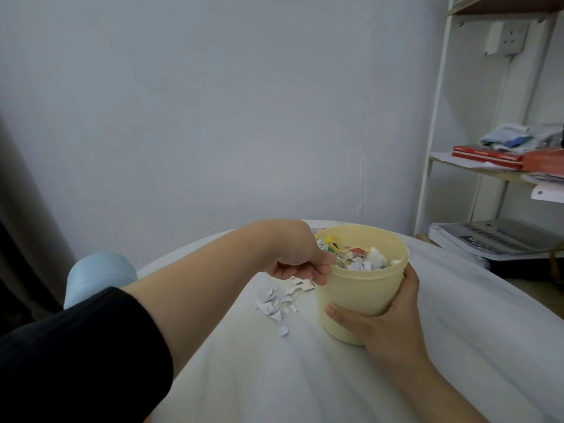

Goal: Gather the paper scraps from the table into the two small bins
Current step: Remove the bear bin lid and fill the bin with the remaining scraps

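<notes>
Left hand [300,265] at the rim of the pale yellow bin [360,288], right hand [384,319] steadying it.
We see the right hand's fingers wrapped round the bin wall. The left fingers curl over the rim; we cannot tell whether they pinch anything. White paper scraps [273,305] lie on the table [305,377] just left of this bin, with the light blue bin [97,276] behind the forearm. The heaped fill, we judge, could shed pieces.
</notes>
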